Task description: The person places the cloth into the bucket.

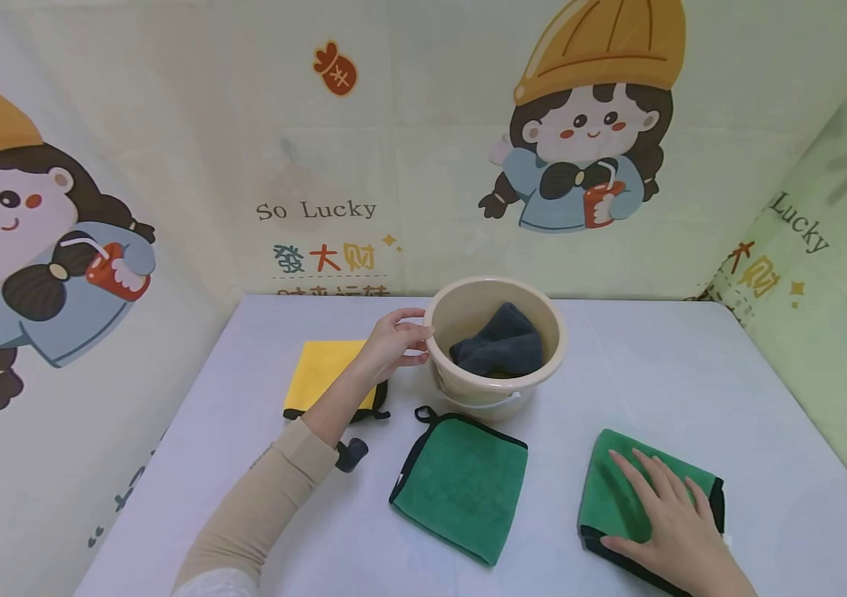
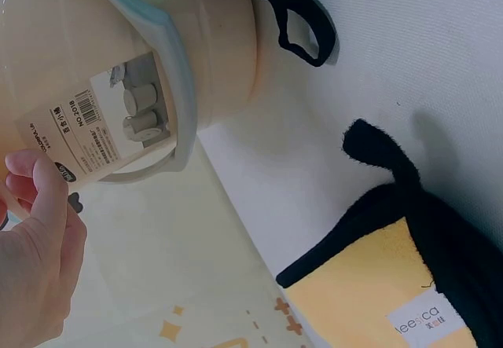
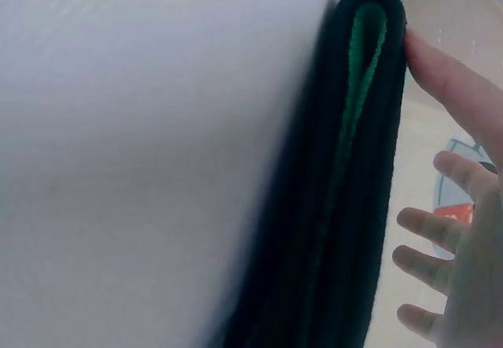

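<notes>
In the head view a cream bucket (image 1: 460, 383) stands at the back of the table, with a dark blue-grey cloth (image 1: 501, 340) bunched inside. My left hand (image 1: 391, 344) grips the left side of its rim. The left wrist view shows that hand (image 2: 43, 246) against the bucket wall (image 2: 47, 49), beside a printed label. At the front right, my right hand (image 1: 673, 522) lies spread over a folded green cloth (image 1: 617, 489) with black edging. In the right wrist view its thumb touches the folded cloth (image 3: 330, 183) while the other fingers stand apart.
Another green cloth (image 1: 468, 485) with a black loop lies in front of the bucket. A yellow cloth (image 1: 326, 369) with black trim sits left of it, partly behind my left forearm. A small dark object (image 1: 352, 455) shows beside the sleeve. Printed curtains (image 1: 438, 166) hang behind the table.
</notes>
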The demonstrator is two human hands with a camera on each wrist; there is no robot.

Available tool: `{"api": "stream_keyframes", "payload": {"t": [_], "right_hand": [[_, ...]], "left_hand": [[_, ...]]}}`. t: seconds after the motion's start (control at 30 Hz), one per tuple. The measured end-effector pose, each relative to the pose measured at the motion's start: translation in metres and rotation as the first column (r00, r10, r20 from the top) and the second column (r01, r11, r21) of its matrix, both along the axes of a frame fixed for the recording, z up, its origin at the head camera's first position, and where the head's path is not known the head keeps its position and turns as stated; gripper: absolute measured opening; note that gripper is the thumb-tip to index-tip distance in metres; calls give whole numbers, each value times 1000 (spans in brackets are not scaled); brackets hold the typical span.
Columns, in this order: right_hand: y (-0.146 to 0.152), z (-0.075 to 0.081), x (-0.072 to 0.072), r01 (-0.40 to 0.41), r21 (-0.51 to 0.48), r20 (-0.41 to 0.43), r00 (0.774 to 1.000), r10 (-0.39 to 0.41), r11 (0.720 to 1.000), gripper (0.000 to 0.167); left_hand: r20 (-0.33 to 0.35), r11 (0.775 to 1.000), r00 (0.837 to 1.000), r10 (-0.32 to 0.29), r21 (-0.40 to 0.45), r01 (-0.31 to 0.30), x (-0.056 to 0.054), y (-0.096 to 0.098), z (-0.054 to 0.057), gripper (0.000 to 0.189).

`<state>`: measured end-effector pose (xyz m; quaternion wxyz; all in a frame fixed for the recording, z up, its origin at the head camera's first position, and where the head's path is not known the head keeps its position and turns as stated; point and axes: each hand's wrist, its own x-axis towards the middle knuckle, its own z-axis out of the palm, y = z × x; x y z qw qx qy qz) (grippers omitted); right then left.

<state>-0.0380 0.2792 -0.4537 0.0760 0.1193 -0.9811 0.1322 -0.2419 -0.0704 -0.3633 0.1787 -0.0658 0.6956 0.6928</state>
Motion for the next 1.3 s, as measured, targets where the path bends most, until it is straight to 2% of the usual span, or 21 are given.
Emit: {"api": "stream_keyframes", "payload": {"t": [0.23,0.4,0.57,0.9,1.07,1.13,1.27,1.3], "right_hand": [[3,-3,3,24,37,147,989,-29,999,108],[7,-7,2,38,78,209,976,-54,996,109],[7,-10,0,37,94,198,979,-55,995,104],[7,-12,-6,50,138,140,988,-70,989,71],[7,-11,-9,50,176,148,986,-76,983,64],[7,-11,-10,54,185,160,984,-84,981,63],[7,-9,-12,61,191,159,983,-92,980,60],[7,-9,-12,60,190,149,985,-89,980,59]], "left_hand": [[21,1000,1000,-6,2,6,0,0,1,42],[29,1000,999,-22,-9,22,-2,0,0,44],[28,1000,999,-21,-11,21,-2,-1,0,43],[7,1000,1000,-8,-10,8,1,0,-1,40],[21,1000,1000,-19,-13,19,0,-1,0,43],[23,999,999,-25,-22,25,1,0,2,44],[15,999,999,-35,-36,35,12,1,18,44],[14,999,999,-34,-34,35,12,1,17,44]]}}
